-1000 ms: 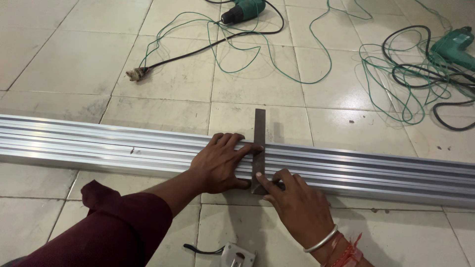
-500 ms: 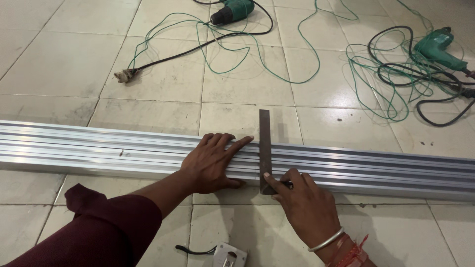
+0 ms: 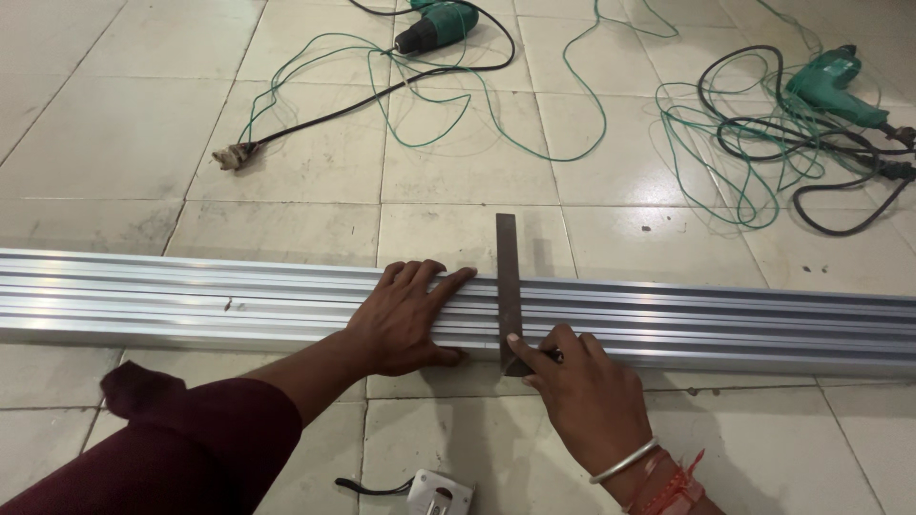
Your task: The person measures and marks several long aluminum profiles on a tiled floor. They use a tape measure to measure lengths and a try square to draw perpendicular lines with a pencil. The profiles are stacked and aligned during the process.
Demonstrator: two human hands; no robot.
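Note:
A long ribbed aluminium channel (image 3: 172,300) lies across the tiled floor from left to right. A dark metal square blade (image 3: 507,277) lies across it at a right angle. My left hand (image 3: 405,318) presses flat on the channel just left of the blade, its fingertips near the blade's edge. My right hand (image 3: 577,391) holds a small dark marking tool (image 3: 544,358) at the near foot of the blade, on the channel's front edge. A maroon sleeve covers my left arm; bangles and red thread circle my right wrist.
Two green power drills (image 3: 441,21) (image 3: 832,84) lie on the far floor amid tangled green wire (image 3: 572,143) and black cords (image 3: 830,162). A frayed cord end (image 3: 229,157) lies at the left. A small white device (image 3: 439,494) sits near my knees.
The view has shifted slightly. My right hand has slid a little toward me along the blade, down to the channel's front edge. The left hand stays pressed in place.

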